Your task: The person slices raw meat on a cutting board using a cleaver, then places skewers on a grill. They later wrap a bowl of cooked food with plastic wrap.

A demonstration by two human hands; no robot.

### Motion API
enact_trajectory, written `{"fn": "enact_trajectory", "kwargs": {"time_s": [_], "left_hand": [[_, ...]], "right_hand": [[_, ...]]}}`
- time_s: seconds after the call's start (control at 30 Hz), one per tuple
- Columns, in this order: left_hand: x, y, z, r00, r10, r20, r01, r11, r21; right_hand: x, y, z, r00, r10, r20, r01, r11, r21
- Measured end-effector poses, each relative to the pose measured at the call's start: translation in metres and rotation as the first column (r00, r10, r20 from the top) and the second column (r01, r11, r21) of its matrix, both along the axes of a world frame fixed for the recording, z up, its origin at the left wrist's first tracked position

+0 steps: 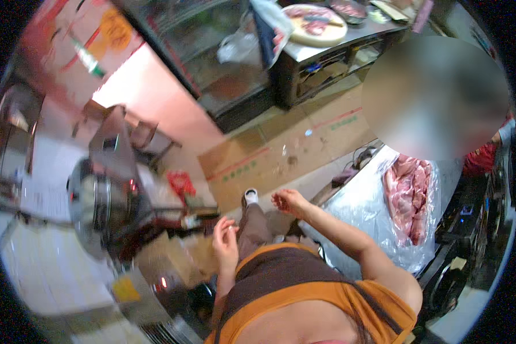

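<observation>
My left hand [225, 234] hangs in front of me with its fingers loosely curled and apart, holding nothing. To its right my right hand [287, 201] is also empty, half curled, near the corner of a metal table [348, 215]. A large slab of raw meat [408, 198] lies on clear plastic sheeting [428, 241] on that table. On a counter at the top, a round cutting board [327, 39] bears cut meat and what looks like a knife [320, 19]. A metal bowl [348, 10] with meat stands beside the board.
Flattened cardboard [279, 159] covers the tiled floor ahead, with small scraps on it. A glass-fronted cabinet [223, 86] stands beyond. On the left are a round metal appliance [103, 206], a wooden stool [152, 133] and a red plastic bag [181, 182]. A blurred area covers the upper right.
</observation>
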State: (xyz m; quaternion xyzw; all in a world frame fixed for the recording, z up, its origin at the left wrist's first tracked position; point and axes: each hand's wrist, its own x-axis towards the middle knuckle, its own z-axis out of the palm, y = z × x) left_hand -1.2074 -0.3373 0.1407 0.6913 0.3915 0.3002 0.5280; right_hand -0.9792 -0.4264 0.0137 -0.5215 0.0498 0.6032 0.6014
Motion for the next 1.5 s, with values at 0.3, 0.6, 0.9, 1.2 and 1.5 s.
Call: {"fn": "enact_trajectory", "kwargs": {"time_s": [0.3, 0.6, 0.9, 1.2, 1.5], "left_hand": [[0.232, 0.195, 0.016, 0.873, -0.482, -0.080, 0.488, 0.855, 0.175], [0.551, 0.202, 0.024, 0.575, -0.814, 0.079, 0.781, 0.575, 0.241], [0.880, 0.198, 0.077, 0.658, -0.676, 0.331, 0.715, 0.699, 0.008], [1.265, 0.311, 0.097, 0.821, -0.518, 0.241, 0.566, 0.793, -0.225], [1.502, 0.379, 0.164, 0.885, -0.052, 0.462, 0.182, 0.953, -0.241]], "right_hand": [[0.088, -0.021, -0.046, 0.736, -0.677, 0.000, 0.670, 0.729, -0.140], [0.106, -0.077, -0.106, 0.212, -0.940, -0.268, 0.868, 0.307, -0.390], [0.401, -0.099, -0.030, 0.252, -0.967, 0.034, 0.966, 0.250, -0.063], [0.629, -0.159, 0.014, 0.144, -0.973, 0.180, 0.985, 0.159, 0.072], [0.740, -0.230, -0.014, 0.005, -0.999, 0.034, 0.964, -0.005, -0.267]]}}
